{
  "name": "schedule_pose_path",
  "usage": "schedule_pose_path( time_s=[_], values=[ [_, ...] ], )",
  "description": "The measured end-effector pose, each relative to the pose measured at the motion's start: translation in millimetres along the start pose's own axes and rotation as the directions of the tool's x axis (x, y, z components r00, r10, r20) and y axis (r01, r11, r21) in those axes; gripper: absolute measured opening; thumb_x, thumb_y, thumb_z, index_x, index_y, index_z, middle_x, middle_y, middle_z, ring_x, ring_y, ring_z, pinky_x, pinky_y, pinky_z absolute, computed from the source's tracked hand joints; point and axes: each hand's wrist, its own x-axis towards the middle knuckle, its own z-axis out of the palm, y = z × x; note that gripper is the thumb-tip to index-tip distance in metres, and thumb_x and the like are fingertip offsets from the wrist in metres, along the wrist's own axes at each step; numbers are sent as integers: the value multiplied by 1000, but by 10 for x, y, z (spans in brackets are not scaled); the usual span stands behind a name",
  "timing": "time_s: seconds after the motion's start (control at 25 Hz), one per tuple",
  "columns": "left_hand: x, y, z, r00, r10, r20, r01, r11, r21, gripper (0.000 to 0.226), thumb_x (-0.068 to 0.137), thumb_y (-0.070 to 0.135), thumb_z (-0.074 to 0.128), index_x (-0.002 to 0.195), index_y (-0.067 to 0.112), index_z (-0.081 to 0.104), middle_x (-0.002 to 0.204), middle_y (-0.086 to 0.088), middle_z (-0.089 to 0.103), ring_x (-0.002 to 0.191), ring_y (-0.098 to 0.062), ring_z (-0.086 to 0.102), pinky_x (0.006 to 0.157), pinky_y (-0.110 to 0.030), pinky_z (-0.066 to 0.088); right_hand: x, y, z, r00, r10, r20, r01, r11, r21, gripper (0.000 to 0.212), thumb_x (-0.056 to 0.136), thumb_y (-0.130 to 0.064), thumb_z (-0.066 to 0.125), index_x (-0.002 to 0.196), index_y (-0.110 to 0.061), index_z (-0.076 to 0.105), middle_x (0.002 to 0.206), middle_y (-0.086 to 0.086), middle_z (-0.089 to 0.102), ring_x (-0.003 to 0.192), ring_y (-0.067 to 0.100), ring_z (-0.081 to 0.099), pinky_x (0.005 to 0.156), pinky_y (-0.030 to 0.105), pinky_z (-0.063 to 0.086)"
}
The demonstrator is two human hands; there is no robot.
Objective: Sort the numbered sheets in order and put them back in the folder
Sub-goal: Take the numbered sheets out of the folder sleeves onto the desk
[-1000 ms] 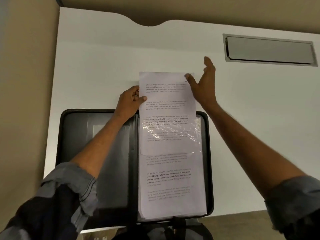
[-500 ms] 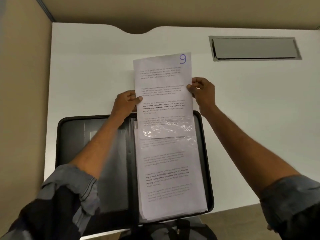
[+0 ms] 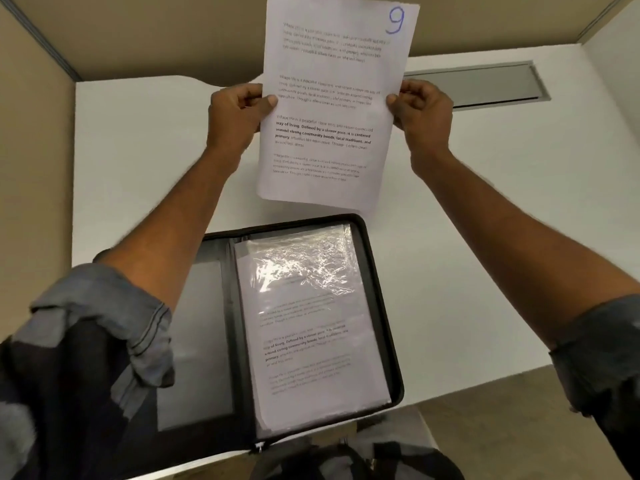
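Fingers and thumb of the left hand (image 3: 235, 112) pinch the nine o'clock edge of the sheet marked 9 (image 3: 329, 109); the right hand (image 3: 424, 114) pinches its three o'clock edge, holding it lifted above the white desk (image 3: 485, 237). At six o'clock from it lies the open black folder (image 3: 380, 306), the remaining sheets (image 3: 311, 341) under clear plastic in its right half.

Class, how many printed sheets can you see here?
2: a white printed sheet marked 9, held by left hand and right hand; another sheet under clear plastic in the open black folder. More may hide beneath.
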Motion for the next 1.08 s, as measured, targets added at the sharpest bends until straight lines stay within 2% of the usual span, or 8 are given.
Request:
schedule_pose_path(
  time_s=[0.08,0.24,0.4,0.56,0.72,0.84,0.92,1.08],
  values=[
    [-126,135,284,999,-15,29,16,999,-32,33,91,18,76,120,3,71,113,-6,76,101,-18,75,85,-36,62,33,-44,-355,1000,12,3,-12,1000,24,15,88,-1,72,102,-6,69,84,5,75,82,17,73,78,33,61],
    [-578,303,1099,991,-129,45,131,991,-39,21,91,11,76,111,4,74,102,-2,77,87,-9,76,71,-23,60,91,-28,-1248,994,99,40,-96,994,-60,22,86,-2,73,108,-4,72,99,14,78,95,28,76,85,39,63],
    [-992,264,1924,958,-269,95,273,962,-22,16,88,1,75,104,4,74,104,-9,77,92,-21,76,74,-30,64,125,145,-2215,980,184,72,-167,966,-199,20,84,0,72,92,-19,75,94,8,77,87,22,73,88,42,62],
    [-1491,68,2677,923,-365,120,365,931,25,20,84,-10,70,92,8,74,106,-14,76,91,-24,74,72,-31,64,16,616,-2986,977,210,34,-188,927,-326,23,81,-9,74,97,-24,74,89,0,77,83,17,71,90,50,60],
    [-1898,-290,3190,893,-448,52,442,893,87,22,82,-8,71,86,13,74,103,-13,77,89,-26,76,79,-41,64,-212,1045,-3388,977,215,-5,-200,900,-387,34,85,-6,73,117,-17,69,101,5,74,84,15,69,85,35,59],
    [-2040,-525,3371,887,-462,4,454,873,181,24,72,4,72,75,27,76,90,-1,79,82,-23,76,79,-45,64,-345,1285,-3490,985,175,7,-152,874,-462,36,87,4,59,118,-12,65,112,6,73,85,15,68,74,16,53],
    [-2087,-671,3470,897,-440,-39,435,866,248,22,72,7,72,87,23,79,88,2,77,83,-22,75,81,-45,63,-401,1410,-3510,991,132,33,-96,853,-513,40,85,12,48,117,-8,60,116,4,69,85,17,66,69,11,48],
    [-2249,-664,3595,933,-342,-113,358,847,393,24,83,4,70,106,11,74,88,3,72,85,-18,69,84,-34,57,-486,1659,-3518,994,81,73,-22,806,-591,49,84,17,43,124,-7,55,123,3,60,87,20,62,73,9,44]
  ],
)
